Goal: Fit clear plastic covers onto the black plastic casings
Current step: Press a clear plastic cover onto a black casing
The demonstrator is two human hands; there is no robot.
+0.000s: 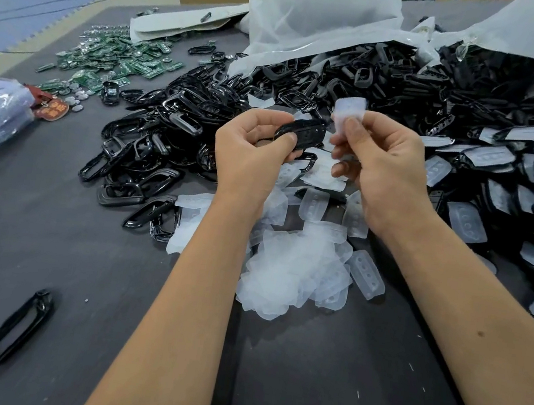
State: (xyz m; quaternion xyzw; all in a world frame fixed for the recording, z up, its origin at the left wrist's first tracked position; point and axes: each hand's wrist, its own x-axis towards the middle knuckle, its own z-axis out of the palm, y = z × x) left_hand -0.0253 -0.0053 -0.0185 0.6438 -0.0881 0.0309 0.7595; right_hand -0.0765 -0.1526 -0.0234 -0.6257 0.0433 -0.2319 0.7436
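1. A black casing [300,133] is pinched in the left hand [252,151], thumb on top, above the table [74,277].
2. A clear cover [350,110] is gripped upright by the right hand [381,171], just right of the left fingers.
3. The casing's long axis is seen running left-right; the cover should be turned to match, edges aligned, then pressed evenly.

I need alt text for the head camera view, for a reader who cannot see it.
Seen from above, a person's left hand holds a black plastic casing while the right hand pinches a clear plastic cover beside it, not yet fitted. Below lie a heap of clear covers and piles of black frames on a grey table.
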